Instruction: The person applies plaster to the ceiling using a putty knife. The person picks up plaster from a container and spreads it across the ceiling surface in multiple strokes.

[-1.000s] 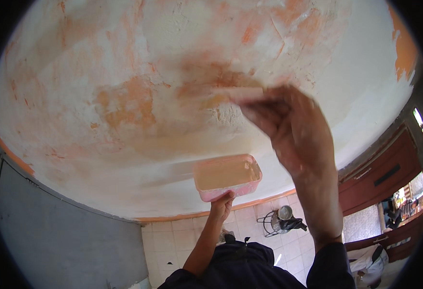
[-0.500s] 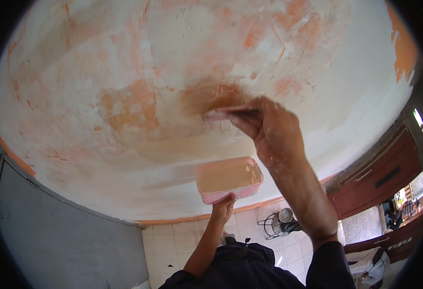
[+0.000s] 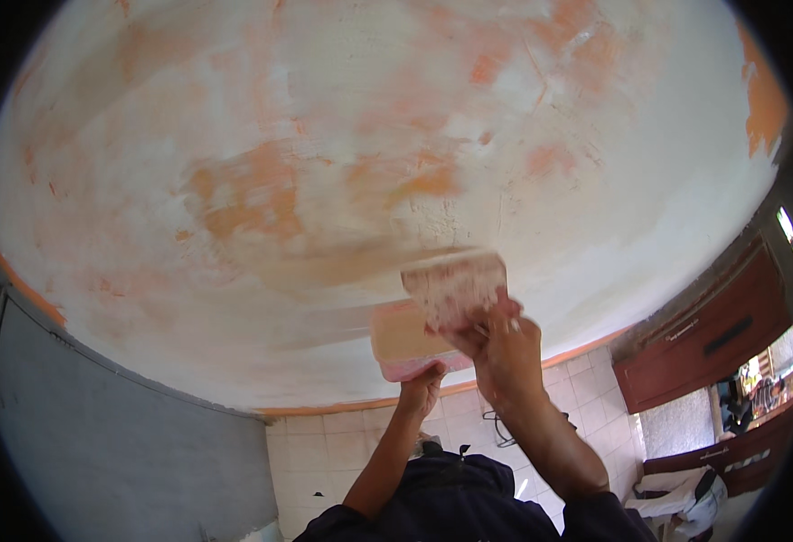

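Observation:
My left hand (image 3: 422, 390) holds up a pink rectangular tub (image 3: 396, 369) from its near side, thumb on the wall. Smooth beige filler (image 3: 403, 331) lies inside it. My right hand (image 3: 510, 354) is closed on the lower edge of a flat putty spreader (image 3: 458, 287), whose broad face is smeared with pale and reddish-brown residue. The spreader is tilted above the tub's right half and hides that part. Whether it touches the tub I cannot tell. Beyond both hands rises a wall (image 3: 351, 99) with whitish coating over orange patches.
A grey panel (image 3: 125, 425) stands at the left. Dark red doors (image 3: 703, 334) and a cloth-draped item (image 3: 685, 492) are at the right. Pale floor tiles (image 3: 324, 452) show below, with a black metal stand (image 3: 503, 432) partly behind my right forearm.
My right hand has come down from the orange patch on the wall to the tub, and the spreader has turned its broad face into view. The left hand and tub stay nearly in place.

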The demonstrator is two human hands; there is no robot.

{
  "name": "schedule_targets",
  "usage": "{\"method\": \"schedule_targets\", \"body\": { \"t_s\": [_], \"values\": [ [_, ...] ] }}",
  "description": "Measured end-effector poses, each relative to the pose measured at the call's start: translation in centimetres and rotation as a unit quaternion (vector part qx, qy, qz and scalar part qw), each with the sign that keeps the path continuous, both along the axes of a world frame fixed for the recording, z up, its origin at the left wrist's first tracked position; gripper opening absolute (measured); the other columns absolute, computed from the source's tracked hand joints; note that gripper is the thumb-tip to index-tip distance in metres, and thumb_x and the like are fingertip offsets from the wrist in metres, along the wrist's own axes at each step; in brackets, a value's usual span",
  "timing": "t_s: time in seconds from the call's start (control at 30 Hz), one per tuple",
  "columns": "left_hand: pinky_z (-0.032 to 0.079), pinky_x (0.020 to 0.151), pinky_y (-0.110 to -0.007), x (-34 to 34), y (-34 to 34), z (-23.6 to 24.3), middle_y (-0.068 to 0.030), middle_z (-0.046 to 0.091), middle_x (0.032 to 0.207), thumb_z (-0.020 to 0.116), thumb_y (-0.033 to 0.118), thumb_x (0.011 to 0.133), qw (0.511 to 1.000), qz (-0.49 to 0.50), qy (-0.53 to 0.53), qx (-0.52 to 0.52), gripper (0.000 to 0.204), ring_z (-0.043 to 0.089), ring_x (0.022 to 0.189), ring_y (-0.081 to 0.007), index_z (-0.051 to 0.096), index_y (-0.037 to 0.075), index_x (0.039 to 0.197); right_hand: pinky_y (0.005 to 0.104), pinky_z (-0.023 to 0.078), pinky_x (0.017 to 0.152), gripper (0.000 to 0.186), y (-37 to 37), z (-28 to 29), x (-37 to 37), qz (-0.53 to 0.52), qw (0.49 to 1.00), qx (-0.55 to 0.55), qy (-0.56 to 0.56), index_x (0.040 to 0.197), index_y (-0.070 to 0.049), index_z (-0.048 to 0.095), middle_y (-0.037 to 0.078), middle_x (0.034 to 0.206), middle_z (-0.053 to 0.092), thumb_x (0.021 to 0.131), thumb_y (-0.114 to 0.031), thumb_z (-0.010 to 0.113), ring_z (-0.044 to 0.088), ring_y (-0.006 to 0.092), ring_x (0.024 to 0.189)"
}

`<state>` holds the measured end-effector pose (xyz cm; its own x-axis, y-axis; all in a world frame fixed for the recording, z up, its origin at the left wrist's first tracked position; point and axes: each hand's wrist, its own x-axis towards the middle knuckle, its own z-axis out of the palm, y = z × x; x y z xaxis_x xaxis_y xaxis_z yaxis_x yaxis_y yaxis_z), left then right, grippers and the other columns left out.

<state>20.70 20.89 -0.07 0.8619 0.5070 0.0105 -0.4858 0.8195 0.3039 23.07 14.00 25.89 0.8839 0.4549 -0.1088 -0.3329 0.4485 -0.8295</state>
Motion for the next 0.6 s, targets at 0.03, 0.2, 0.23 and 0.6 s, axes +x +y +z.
{"method": "schedule_targets", "body": {
  "t_s": [0.03, 0.2, 0.23, 0.6],
  "values": [
    [0.05, 0.081, -0.028, 0.0, 0.0, 0.3, -0.0061, 0.053, 0.104, 0.06, -0.013, 0.071, 1.0, 0.006, -0.004, 0.018, 0.045, 0.056, 0.094, -0.0176, 0.047, 0.006, 0.11, 0.0311, 0.056, 0.069, 0.021, 0.9, 0.6, 0.7, -0.017, 1.0, -0.008, -0.025, 0.094, 0.017, 0.042, 0.026, 0.091, 0.056, 0.085, -0.002, 0.044, 0.063, 0.031, 0.073],
    [0.049, 0.082, -0.031, -0.1, -0.2, 1.1, -0.0047, 0.053, 0.106, 0.06, -0.008, 0.074, 0.999, 0.019, -0.022, 0.041, 0.045, 0.055, 0.097, -0.0172, 0.045, 0.008, 0.114, 0.0349, 0.053, 0.077, 0.022, 3.0, 6.1, 2.1, 0.054, 0.991, 0.049, -0.116, 0.081, 0.012, 0.048, 0.024, 0.083, 0.058, 0.086, -0.008, 0.041, 0.061, 0.0326, 0.082],
    [0.049, 0.083, -0.032, -0.1, -0.1, 0.9, -0.0048, 0.053, 0.107, 0.06, -0.008, 0.074, 0.999, 0.013, -0.02, 0.033, 0.046, 0.055, 0.097, -0.0172, 0.044, 0.008, 0.114, 0.0352, 0.053, 0.077, 0.022, 2.9, 6.9, 1.9, 0.046, 0.989, 0.049, -0.129, 0.081, 0.011, 0.049, 0.023, 0.083, 0.058, 0.086, -0.009, 0.041, 0.061, 0.0323, 0.082],
    [0.051, 0.081, -0.027, 0.1, 0.2, -0.2, -0.0069, 0.054, 0.105, 0.059, -0.016, 0.07, 0.999, 0.011, -0.042, 0.005, 0.047, 0.056, 0.097, -0.0181, 0.047, 0.005, 0.11, 0.0384, 0.055, 0.075, 0.023, -0.8, 2.6, -1.4, 0.003, 0.999, 0.004, -0.037, 0.101, 0.013, 0.042, 0.021, 0.094, 0.055, 0.086, -0.005, 0.043, 0.062, 0.0301, 0.078]
  ]
}}
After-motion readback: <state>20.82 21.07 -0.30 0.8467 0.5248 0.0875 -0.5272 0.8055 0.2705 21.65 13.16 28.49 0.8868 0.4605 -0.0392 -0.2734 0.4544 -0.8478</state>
